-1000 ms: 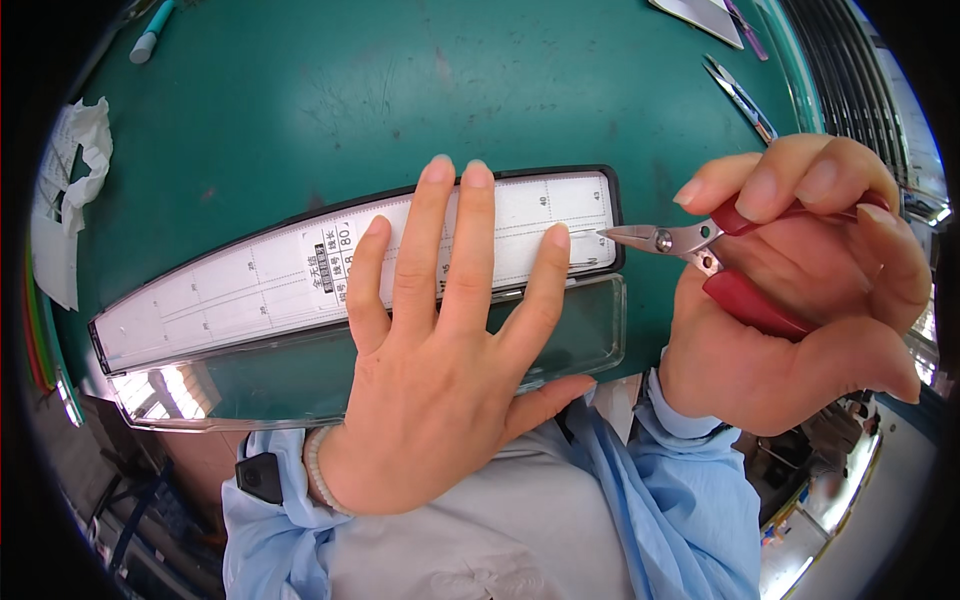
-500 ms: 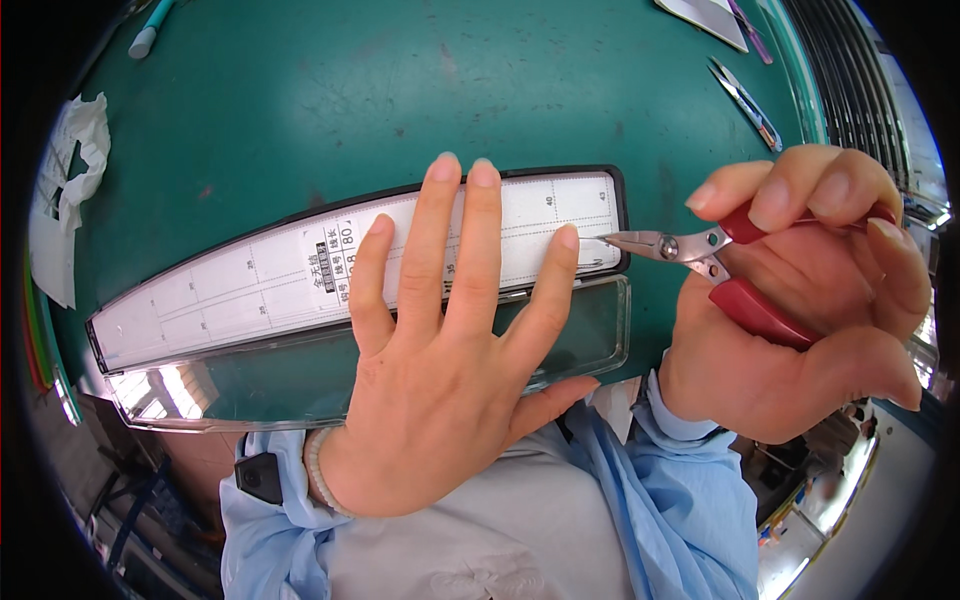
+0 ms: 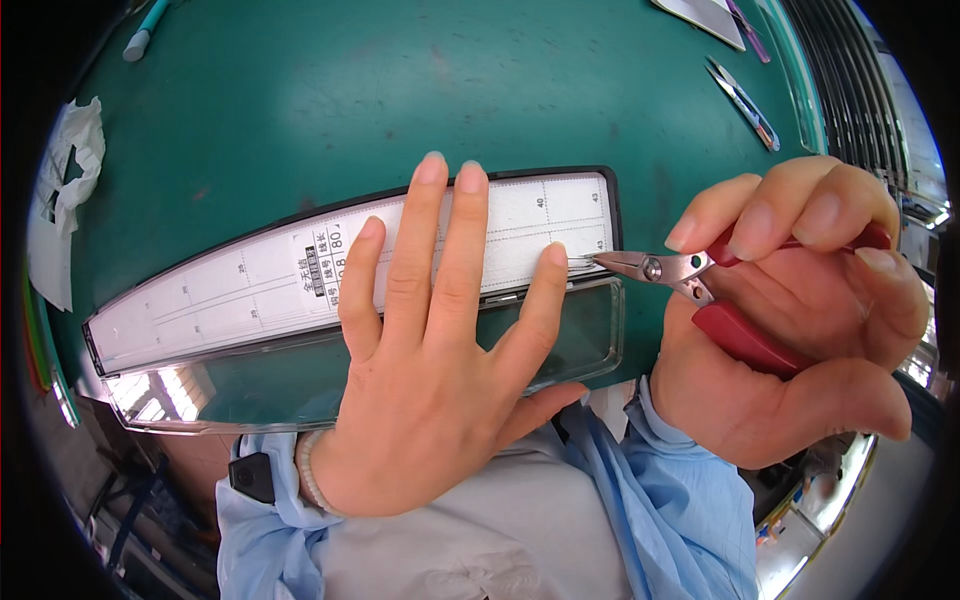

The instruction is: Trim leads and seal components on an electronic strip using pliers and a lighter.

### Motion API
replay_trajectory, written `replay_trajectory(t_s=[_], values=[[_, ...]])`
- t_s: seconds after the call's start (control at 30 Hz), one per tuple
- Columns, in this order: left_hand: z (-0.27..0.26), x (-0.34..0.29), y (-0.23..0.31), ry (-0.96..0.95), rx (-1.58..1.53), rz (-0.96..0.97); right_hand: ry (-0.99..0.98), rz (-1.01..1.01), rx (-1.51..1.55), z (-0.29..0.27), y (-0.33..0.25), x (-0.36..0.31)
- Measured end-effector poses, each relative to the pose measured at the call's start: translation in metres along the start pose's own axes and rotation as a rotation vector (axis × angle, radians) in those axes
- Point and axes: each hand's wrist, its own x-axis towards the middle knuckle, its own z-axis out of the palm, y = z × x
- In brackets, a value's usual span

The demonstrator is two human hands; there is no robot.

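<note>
Lying with fingers spread, my left hand (image 3: pixel 425 370) presses on the white printed lining of a long, tapering, shallow black-rimmed case (image 3: pixel 515 215). The case's clear lid (image 3: pixel 255 385) is folded open toward me. Red-handled small pliers (image 3: pixel 690 272) sit in my right hand (image 3: pixel 835 305), with the handles between palm and fingers. Their metal jaws look closed, and the tips are over the case's right end, just beside my left index fingertip. Fine thread-like lines run along the lining; whether the jaws grip one is too small to tell.
Thread snips (image 3: pixel 742 105) lie at the back right, below a white pad (image 3: pixel 705 18) and a purple tool (image 3: pixel 748 30). A crumpled white tissue (image 3: pixel 82 165) rests at the left edge, with a teal pen-like item (image 3: pixel 145 32) at the back left. The table mat (image 3: pixel 330 110) is green.
The pliers' tips have moved slightly left and nearer to me over the case's end. My left hand stays spread on the case; the whole view has shifted a little.
</note>
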Motion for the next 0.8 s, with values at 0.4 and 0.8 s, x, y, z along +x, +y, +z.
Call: replay_trajectory(t_s=[0.4,0.8], values=[[-0.001,0.002,0.000,-0.006,0.021,0.010,-0.041,0.007,-0.032,-0.003,-0.003,0.000],[0.001,0.002,0.002,0.000,0.028,0.004,-0.086,0.014,-0.020,-0.009,-0.003,0.001]])
